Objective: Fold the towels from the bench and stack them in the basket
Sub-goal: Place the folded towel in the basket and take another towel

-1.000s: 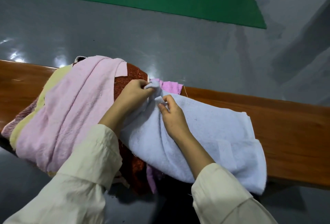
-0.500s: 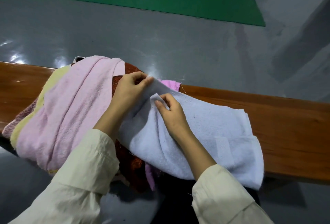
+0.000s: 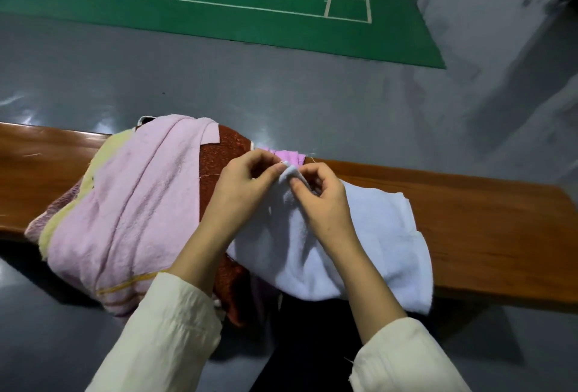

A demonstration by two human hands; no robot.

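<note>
Both hands have drawn together at frame centre since the earlier frame. The left hand (image 3: 247,185) and right hand (image 3: 322,200) each pinch one corner of the pale blue towel (image 3: 359,244), draped over the bench (image 3: 484,219) beside the unfolded pile (image 3: 134,204). Recommended: slide the hands apart along the hem and match corners before creasing. No basket is visible.

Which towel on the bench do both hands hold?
The pale blue towel, rightmost: left hand and right hand pinch its far corner. The pink towel and dark red towel lie ungripped.
</note>
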